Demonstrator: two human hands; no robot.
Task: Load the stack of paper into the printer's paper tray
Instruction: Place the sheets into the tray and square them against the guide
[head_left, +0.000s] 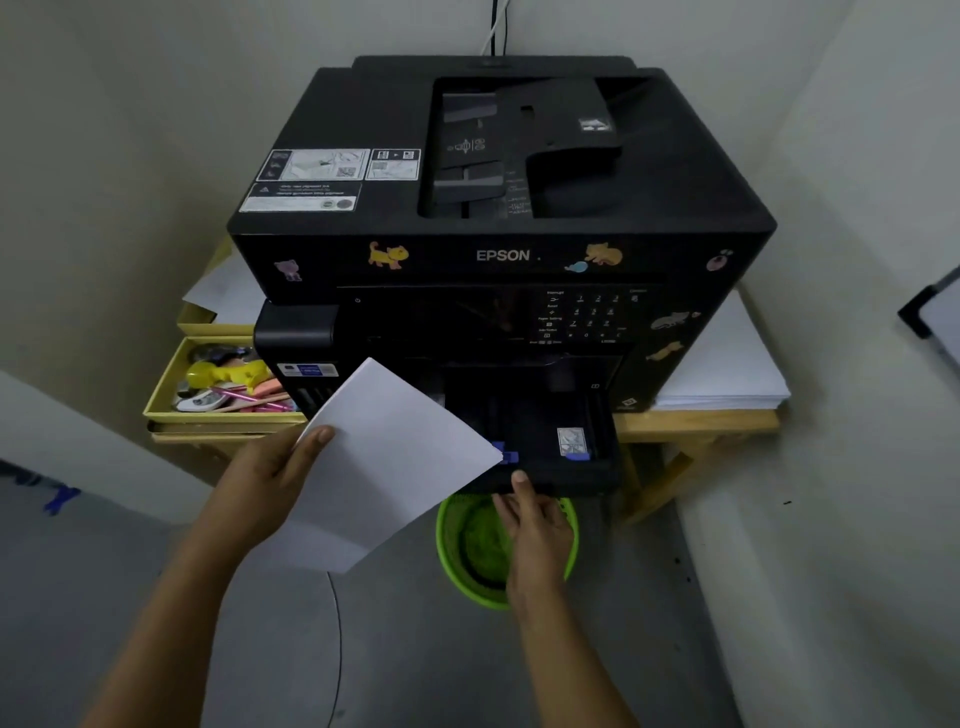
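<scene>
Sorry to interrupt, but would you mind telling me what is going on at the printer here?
A person is loading paper into the black printer. The left hand holds a stack of white paper at an angle, in front of the printer and not yet inside it. The right hand grips the front edge of the paper tray, which is pulled out. More paper lies beside the printer.

Green basket (457, 551) on floor; yellow trays (161, 395) hold stationery.
</scene>
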